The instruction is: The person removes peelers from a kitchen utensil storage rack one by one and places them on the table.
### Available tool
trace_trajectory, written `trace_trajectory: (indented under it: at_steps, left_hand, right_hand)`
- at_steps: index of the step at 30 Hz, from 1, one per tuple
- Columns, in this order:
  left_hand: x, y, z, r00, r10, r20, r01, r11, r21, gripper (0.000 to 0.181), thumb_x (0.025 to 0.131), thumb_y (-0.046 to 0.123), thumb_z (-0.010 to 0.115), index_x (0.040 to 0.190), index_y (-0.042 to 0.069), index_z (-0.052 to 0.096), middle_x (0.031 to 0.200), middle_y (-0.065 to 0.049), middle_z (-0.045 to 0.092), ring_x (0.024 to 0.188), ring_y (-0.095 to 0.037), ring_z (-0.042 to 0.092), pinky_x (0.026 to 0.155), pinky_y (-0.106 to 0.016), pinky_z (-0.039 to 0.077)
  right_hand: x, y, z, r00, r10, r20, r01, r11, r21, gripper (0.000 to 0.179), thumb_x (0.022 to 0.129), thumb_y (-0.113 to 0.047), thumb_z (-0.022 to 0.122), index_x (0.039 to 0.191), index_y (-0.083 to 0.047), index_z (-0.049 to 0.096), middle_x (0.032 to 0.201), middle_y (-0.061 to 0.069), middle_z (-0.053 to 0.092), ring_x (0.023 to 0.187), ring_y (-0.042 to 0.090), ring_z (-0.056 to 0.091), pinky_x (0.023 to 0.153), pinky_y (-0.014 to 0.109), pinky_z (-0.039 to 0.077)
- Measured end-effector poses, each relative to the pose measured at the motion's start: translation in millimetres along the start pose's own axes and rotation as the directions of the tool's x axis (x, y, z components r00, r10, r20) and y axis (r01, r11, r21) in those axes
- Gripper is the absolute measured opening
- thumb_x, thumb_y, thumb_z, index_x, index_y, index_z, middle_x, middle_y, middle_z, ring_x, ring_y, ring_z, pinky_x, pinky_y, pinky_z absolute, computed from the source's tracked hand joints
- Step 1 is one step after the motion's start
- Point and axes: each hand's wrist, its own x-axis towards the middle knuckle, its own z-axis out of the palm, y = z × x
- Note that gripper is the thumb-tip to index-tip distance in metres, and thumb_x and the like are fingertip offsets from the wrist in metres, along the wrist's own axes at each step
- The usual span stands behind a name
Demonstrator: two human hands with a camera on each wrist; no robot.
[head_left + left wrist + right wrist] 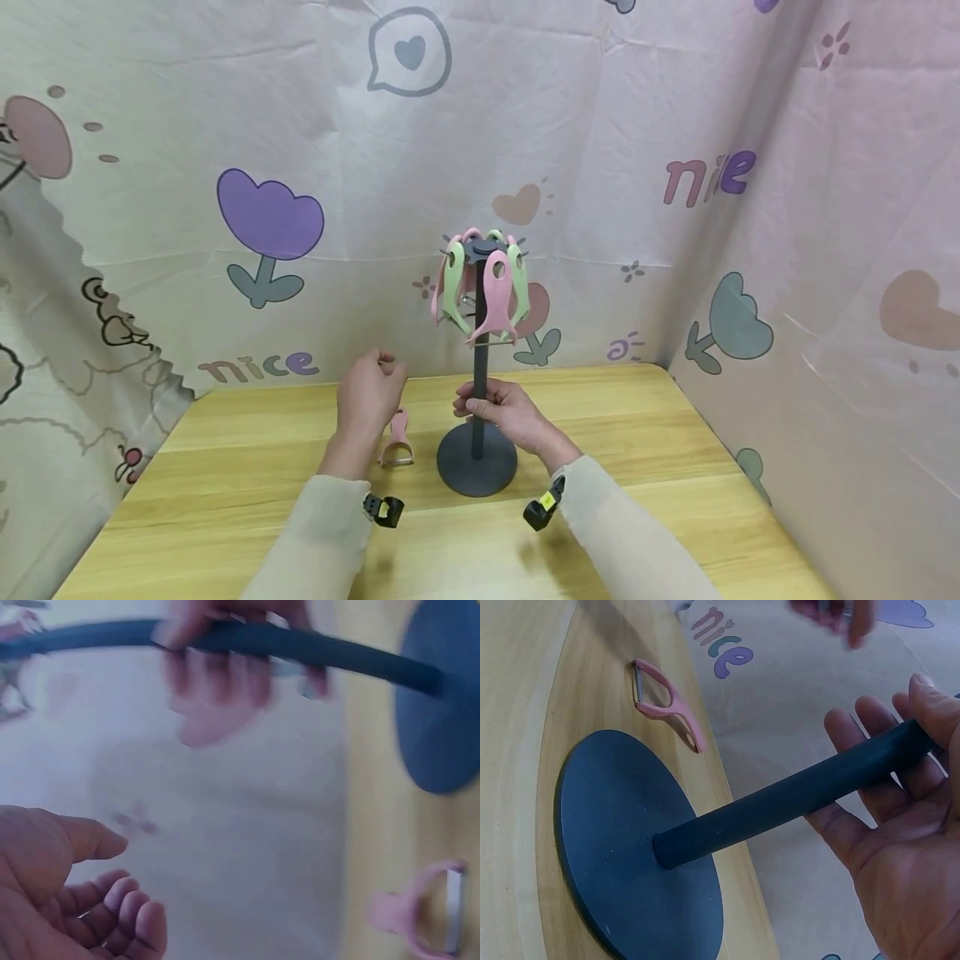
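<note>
My right hand (513, 410) holds the pole of a dark round-based stand (480, 442), thumb on one side and fingers behind it. Pink and green Y-shaped peelers hang from hooks around the stand's top, a pink peeler (497, 292) facing forward beside a green peeler (453, 283). One more pink peeler (667, 705) lies on the table left of the base, blade end toward me. Above that peeler is my left hand (371, 387), empty. In the left wrist view its fingers (142, 919) bend loosely, apart from the thumb.
The wooden table (247, 475) ends at a patterned cloth (420, 167) hung behind it, and another cloth side hangs at the right. Small black cameras are strapped to both wrists.
</note>
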Motion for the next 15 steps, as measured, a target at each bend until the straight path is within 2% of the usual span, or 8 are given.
trace_trajectory:
  at_steps: [3,7,11,15]
  left_hand:
    - [-6.0,21.8,-10.5,0.997,0.029,-0.071,-0.034,0.997,-0.063,0.036,0.103,0.030,0.056,0.128,0.006,0.067,0.107,-0.011,0.072,0.087,-0.027,0.065,0.081,-0.042,0.053]
    - [-15.4,48.5,-23.5,0.984,0.094,-0.153,-0.116,0.983,-0.142,0.028,0.105,0.029,0.063,0.123,0.008,0.070,0.106,-0.008,0.069,0.092,-0.026,0.064,0.081,-0.039,0.052]
    - [-24.3,70.1,-34.6,0.957,0.172,-0.233,-0.224,0.949,-0.221,0.019,0.103,0.023,0.069,0.114,0.009,0.073,0.101,-0.008,0.066,0.091,-0.024,0.061,0.078,-0.037,0.049]
    - [-29.2,87.6,-43.6,0.938,0.211,-0.276,-0.295,0.903,-0.311,0.014,0.101,0.020,0.072,0.109,0.010,0.075,0.099,-0.007,0.064,0.090,-0.022,0.058,0.077,-0.036,0.048]
  right_hand:
    - [-0.1,0.8,-0.5,1.000,-0.004,0.004,0.004,1.000,0.004,0.030,0.104,-0.013,0.066,0.129,0.004,0.067,0.119,0.019,0.075,0.113,0.030,0.075,0.105,0.062,0.052]
    - [0.1,0.4,0.2,1.000,-0.007,0.004,0.007,1.000,0.009,0.030,0.104,-0.013,0.066,0.129,0.004,0.067,0.119,0.019,0.075,0.113,0.030,0.075,0.105,0.063,0.051]
    - [-0.2,-0.3,0.9,1.000,-0.007,0.002,0.007,1.000,0.007,0.028,0.105,-0.013,0.066,0.129,0.002,0.068,0.119,0.019,0.075,0.112,0.029,0.076,0.105,0.062,0.052]
    - [-0.2,0.4,0.3,1.000,-0.006,-0.001,0.006,1.000,-0.006,0.028,0.105,-0.014,0.066,0.128,0.001,0.068,0.120,0.020,0.075,0.112,0.028,0.076,0.104,0.058,0.054]
